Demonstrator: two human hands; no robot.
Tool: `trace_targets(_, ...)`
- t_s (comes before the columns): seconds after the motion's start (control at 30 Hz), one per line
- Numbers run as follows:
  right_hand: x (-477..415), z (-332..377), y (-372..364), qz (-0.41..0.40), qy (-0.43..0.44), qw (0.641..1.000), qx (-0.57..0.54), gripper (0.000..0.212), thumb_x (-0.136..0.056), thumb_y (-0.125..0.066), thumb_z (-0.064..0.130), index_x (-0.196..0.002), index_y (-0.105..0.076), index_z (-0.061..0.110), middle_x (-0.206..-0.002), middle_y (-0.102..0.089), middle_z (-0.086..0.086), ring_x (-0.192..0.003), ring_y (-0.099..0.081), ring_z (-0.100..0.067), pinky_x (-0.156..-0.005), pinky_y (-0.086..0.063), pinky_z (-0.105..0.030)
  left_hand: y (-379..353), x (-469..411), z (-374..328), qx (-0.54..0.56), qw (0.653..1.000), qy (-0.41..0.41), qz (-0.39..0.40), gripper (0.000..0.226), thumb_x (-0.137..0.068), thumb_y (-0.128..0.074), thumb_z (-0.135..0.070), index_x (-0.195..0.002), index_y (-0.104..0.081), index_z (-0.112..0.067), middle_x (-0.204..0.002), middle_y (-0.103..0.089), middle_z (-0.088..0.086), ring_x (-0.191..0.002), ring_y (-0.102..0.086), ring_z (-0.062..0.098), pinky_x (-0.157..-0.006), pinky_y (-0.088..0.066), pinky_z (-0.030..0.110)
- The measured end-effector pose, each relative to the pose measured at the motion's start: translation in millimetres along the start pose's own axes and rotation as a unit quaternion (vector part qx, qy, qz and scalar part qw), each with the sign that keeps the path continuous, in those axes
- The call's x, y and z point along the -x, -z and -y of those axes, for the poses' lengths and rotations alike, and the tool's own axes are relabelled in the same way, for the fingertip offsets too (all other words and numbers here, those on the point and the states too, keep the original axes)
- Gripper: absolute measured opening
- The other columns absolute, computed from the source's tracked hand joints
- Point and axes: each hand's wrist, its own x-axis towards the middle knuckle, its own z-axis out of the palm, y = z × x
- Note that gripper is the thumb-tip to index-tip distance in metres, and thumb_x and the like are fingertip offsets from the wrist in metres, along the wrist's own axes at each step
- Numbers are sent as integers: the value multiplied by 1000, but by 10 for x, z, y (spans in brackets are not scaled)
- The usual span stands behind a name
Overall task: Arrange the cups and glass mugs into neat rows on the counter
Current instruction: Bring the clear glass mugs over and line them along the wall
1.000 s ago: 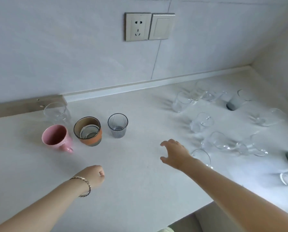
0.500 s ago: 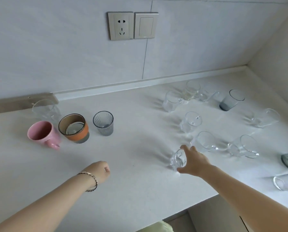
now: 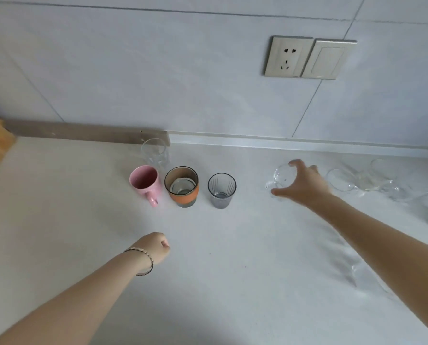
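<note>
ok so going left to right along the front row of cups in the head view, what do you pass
pink mug → brown cup with an orange band → grey ribbed glass → clear glass mug, gripped by the right hand. The clear glasses beyond it overlap, so I leave them out.

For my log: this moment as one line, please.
right hand: grips glass mug; left hand: fist, empty; row: pink mug, orange cup, grey glass
</note>
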Motion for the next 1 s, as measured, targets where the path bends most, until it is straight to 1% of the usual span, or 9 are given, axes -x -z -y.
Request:
trace_targets(0.13, -377, 731, -37, -31, 28, 998, -45, 81, -66, -76, 48, -134, -38, 26, -127, -47, -9, -108, -60, -29, -90, -46, -32, 215, -133, 233, 4, 1000, 17, -5, 22, -88, -43, -15, -69, -50, -21, -88, -61, 2, -84, -57, 22, -74, -42, 25)
trace_targets(0.27, -667, 1396, -299, -9, 38, 998, -49, 80, -66, -75, 48, -132, -40, 23, -127, -49, -9, -112, -58, -27, -90, -45, -31, 370, -267, 411, 9, 1000, 24, -4, 14, -89, -41, -15, -81, -53, -17, -88, -60, 2, -83, -55, 22, -72, -41, 25)
trace_targets(0.43, -925, 1912, -781, 47, 26, 998, -32, 82, -66, -76, 48, -131, -40, 16, -129, -52, -12, -121, -51, -26, -92, -44, -32, 479, -430, 580, 22, 999, 22, 24, 27, -89, -40, -17, -64, -44, -26, -90, -56, -1, -84, -53, 19, -75, -42, 25)
trace_targets(0.5, -995, 2024, -953, 64, 7, 997, -33, 84, -66, -77, 48, -133, -38, 14, -130, -50, -14, -120, -52, -27, -92, -45, -32, 497, -502, 636, 26, 999, 17, 37, 24, -89, -40, -19, -67, -46, -25, -92, -55, -2, -86, -52, 19, -80, -44, 27)
trace_targets(0.6, -1050, 2138, -1196, 87, -11, 996, -24, 84, -67, -77, 48, -133, -37, 12, -131, -48, -15, -120, -51, -28, -90, -44, -32, 522, -618, 723, 24, 998, 4, 54, 12, -90, -40, -20, -83, -49, -21, -94, -53, -3, -88, -52, 19, -85, -45, 29)
trace_targets(0.7, -1060, 2199, -1308, 83, -26, 996, -7, 84, -67, -75, 51, -131, -38, 11, -129, -49, -15, -117, -53, -28, -82, -43, -30, 522, -684, 730, 17, 997, -13, 72, 11, -91, -39, -20, -87, -49, -21, -95, -53, -3, -89, -51, 18, -87, -45, 29)
trace_targets(0.8, -1037, 2329, -1336, 71, -30, 997, -14, 84, -70, -73, 53, -132, -35, 12, -129, -47, -16, -114, -56, -29, -86, -46, -32, 572, -695, 737, 16, 998, -19, 59, 11, -91, -39, -19, -87, -49, -21, -95, -53, -4, -89, -51, 18, -91, -47, 31)
trace_targets(0.93, -891, 2343, -1347, 76, -24, 997, -17, 82, -81, -57, 60, -141, -25, 14, -134, -45, -16, -118, -55, -34, -90, -46, -37, 520, -712, 751, 4, 997, -25, 67, 11, -91, -40, -19, -85, -49, -19, -93, -52, -2, -85, -49, 18, -83, -44, 28)
trace_targets(1.0, -804, 2189, -1245, 71, -16, 997, -29, 72, -87, -49, 57, -141, -28, 13, -133, -48, -15, -118, -55, -34, -87, -44, -36, 462, -698, 689, -11, 997, -38, 72, 11, -91, -40, -18, -83, -46, -19, -90, -50, -1, -82, -45, 19, -77, -39, 28)
